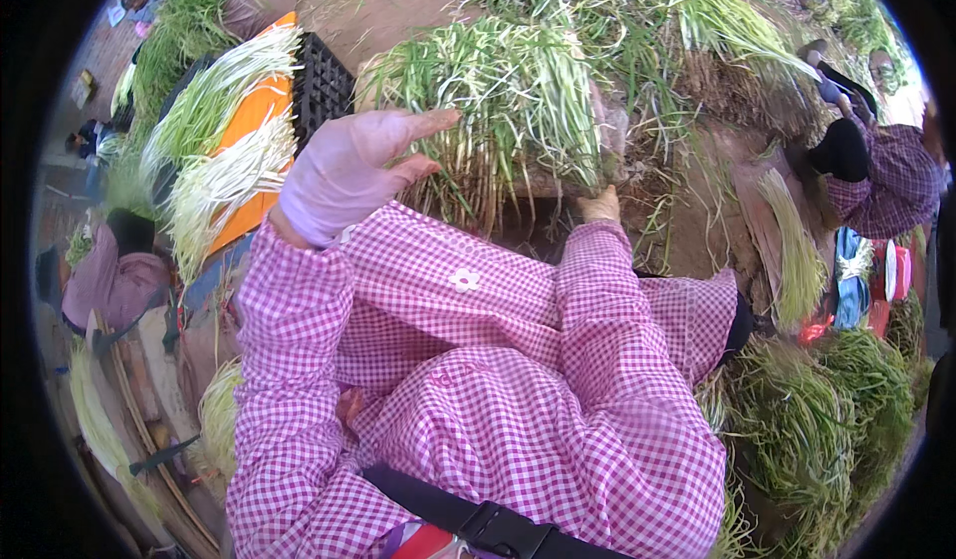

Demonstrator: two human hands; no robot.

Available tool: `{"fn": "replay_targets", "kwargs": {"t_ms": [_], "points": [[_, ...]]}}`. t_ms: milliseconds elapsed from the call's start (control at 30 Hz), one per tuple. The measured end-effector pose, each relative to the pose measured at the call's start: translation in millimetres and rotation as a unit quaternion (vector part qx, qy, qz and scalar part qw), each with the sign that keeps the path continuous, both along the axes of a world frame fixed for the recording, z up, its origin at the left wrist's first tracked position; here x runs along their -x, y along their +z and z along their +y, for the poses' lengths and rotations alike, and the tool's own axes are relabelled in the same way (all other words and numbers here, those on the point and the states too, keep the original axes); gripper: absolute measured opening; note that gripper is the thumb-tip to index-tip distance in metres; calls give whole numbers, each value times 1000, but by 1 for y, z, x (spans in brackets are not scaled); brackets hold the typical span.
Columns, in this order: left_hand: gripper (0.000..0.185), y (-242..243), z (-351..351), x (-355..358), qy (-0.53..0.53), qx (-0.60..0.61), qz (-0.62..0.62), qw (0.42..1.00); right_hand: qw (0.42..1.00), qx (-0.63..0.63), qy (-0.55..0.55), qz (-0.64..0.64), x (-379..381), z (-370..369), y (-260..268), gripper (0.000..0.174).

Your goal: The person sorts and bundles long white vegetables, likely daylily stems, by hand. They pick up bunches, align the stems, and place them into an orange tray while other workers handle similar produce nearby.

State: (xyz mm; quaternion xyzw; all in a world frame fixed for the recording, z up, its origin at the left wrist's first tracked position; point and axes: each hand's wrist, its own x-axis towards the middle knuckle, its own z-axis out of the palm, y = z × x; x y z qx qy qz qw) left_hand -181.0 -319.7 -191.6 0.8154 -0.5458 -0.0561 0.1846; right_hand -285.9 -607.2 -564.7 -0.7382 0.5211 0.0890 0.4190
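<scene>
My left hand (355, 163), in a pale lilac glove with bare fingertips, is raised at the near left edge of a heap of long leafy green stalks (515, 96). Its thumb and fingers are spread with nothing between them. The heap looks like garlic chives or a similar allium, its thin roots and stem ends hanging towards my lap. My right hand (601, 204) is low at the heap's near right corner. Greens hide most of its fingers, so I cannot tell whether it grips anything. My checked pink apron (463, 253) covers my lap below.
Paler trimmed stalks (224, 103) lie on an orange board (272, 103) at left, beside a black plastic crate (321, 74). Untrimmed greens (717, 29) are piled behind and at lower right (806, 410). One person (881, 163) is at right, another (119, 275) at left.
</scene>
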Motion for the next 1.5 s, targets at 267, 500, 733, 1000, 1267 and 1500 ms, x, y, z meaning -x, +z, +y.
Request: {"fn": "replay_targets", "kwargs": {"t_ms": [267,500,733,1000,1267,1500], "points": [[44,-21,24,-28,27,37,46,998,931,70,-64,-352,-29,23,62,39],[39,-41,58,-42,120,122,219,961,735,-321,-139,-581,-73,91,109,47],[50,-85,77,-57,72,-171,213,959,887,-424,-52,-175,-65,123,12,45],[47,-140,58,-54,-18,-319,87,943,989,-42,142,1,-90,150,24,60],[23,-145,49,-39,-33,-254,52,965,876,-39,-25,-479,-80,150,44,19],[25,-140,47,-47,-28,-282,39,958,969,21,52,-241,-75,121,40,25]]}}
